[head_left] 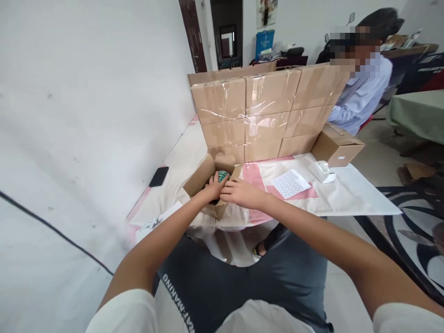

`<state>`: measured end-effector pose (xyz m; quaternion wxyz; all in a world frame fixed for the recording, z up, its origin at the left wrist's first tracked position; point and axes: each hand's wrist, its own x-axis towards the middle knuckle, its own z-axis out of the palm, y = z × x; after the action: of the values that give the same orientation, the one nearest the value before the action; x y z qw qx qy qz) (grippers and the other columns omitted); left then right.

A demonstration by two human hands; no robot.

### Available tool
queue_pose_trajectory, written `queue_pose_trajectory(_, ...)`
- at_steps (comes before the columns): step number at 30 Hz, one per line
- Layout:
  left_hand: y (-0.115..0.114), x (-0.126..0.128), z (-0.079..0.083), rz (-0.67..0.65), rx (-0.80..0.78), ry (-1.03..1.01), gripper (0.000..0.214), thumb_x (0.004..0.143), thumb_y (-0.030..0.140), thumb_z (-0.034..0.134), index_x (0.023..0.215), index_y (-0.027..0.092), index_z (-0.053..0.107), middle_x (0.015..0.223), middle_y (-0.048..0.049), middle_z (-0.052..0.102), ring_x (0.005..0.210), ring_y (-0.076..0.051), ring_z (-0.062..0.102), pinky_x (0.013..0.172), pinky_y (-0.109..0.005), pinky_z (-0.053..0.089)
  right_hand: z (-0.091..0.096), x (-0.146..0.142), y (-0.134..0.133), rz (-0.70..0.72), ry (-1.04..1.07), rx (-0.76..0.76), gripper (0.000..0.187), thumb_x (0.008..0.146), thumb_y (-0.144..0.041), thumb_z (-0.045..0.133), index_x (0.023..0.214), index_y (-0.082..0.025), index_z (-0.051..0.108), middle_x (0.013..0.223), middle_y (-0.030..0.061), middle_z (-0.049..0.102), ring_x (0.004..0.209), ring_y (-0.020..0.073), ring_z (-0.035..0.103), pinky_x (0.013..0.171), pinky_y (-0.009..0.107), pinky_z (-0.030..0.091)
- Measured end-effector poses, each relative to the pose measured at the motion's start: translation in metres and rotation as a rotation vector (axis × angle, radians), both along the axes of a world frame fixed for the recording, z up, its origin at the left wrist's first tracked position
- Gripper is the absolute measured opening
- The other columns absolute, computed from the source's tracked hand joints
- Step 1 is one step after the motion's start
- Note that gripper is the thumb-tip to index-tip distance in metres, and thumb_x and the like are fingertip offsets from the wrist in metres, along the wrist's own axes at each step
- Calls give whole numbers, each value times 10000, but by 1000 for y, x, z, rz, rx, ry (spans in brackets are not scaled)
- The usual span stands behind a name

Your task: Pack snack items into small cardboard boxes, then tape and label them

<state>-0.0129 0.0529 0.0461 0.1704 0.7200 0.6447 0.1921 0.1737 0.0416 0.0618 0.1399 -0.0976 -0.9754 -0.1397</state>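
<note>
The head camera is looking forward and down over the wearer's lap (291, 273), facing the near table (347, 199), a doorway (227, 27) showing beyond.

The open carton (199, 176) is plain brown; the round item (224, 175) inside is green, perhaps with pale lettering. The tablecloth (350, 196) is off-white with pink patches.

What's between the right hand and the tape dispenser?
Printed paper, lying on the pink-and-white tablecloth, sits between the right hand and the tape dispenser. The head view shows it.
</note>
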Motion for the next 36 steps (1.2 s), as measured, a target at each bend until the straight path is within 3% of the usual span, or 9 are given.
queue_pose_trajectory(3,-14,-17,22,-25,133,103,359,897,367,585,1235,293,682,1483,-85,573,1411,-312,475,1177,-478,392,-11,5,-25,-80,80,30,131,1011,-172,566,1041,-187,692,983,76,695,957,239,526,820,397,333)
queue_pose_trajectory(6,-40,-38,34,94,346,195,543,944,426,511,1454,239,515,1637,-164,362,1511,-424,283,1180,-656,289,-17,14,-56,-151,184,13,214,983,-123,524,1102,-193,687,948,94,681,917,250,517,820,426,337)
queue_pose_trajectory(8,-58,-46,28,83,412,244,508,959,420,492,1432,237,538,1588,-183,427,1477,-446,327,1142,-685,300,-14,27,-62,-196,310,-88,300,939,-162,542,1206,-214,668,1013,109,687,975,275,532,884,468,358)
queue_pose_trajectory(13,-86,-35,4,-360,279,325,344,1023,388,402,1146,327,718,1194,-22,725,1155,-223,625,1114,-442,397,-15,80,3,-529,1015,-691,454,963,-391,449,1380,-294,601,1295,90,666,1239,312,547,1069,527,404)
queue_pose_trajectory(17,-87,-26,0,-471,213,378,396,1047,387,347,964,265,714,993,-40,707,968,-221,611,988,-437,418,-40,91,46,-269,971,-1297,556,997,-602,348,1359,-282,621,1432,82,630,1305,278,583,1046,502,480)
queue_pose_trajectory(20,-89,-28,3,-512,183,409,398,1039,370,360,838,251,682,937,-47,674,925,-237,574,909,-437,429,-51,83,34,-146,892,-1202,516,974,-598,494,1305,-247,674,1458,110,615,1327,283,581,1062,483,474)
queue_pose_trajectory(27,-88,-42,16,-522,210,360,195,939,385,527,884,256,662,1126,-70,666,1104,-283,585,1007,-489,466,-39,92,-10,-254,763,-759,206,929,-406,692,944,-227,794,1063,76,774,1037,252,700,942,393,519)
queue_pose_trajectory(32,-90,-54,7,-302,361,164,346,973,360,371,1262,329,558,1443,-98,555,1412,-328,449,1118,-580,448,-57,79,-11,-405,975,-823,244,902,-372,698,1091,-232,765,1156,88,715,1145,279,628,1049,457,472)
queue_pose_trajectory(36,-103,-42,-17,-275,389,109,572,944,412,476,1509,378,392,1612,-88,432,1469,-353,425,1144,-588,431,-84,56,5,-500,1202,-1081,607,815,-309,708,1410,-258,596,1432,120,550,1303,291,547,1097,486,467)
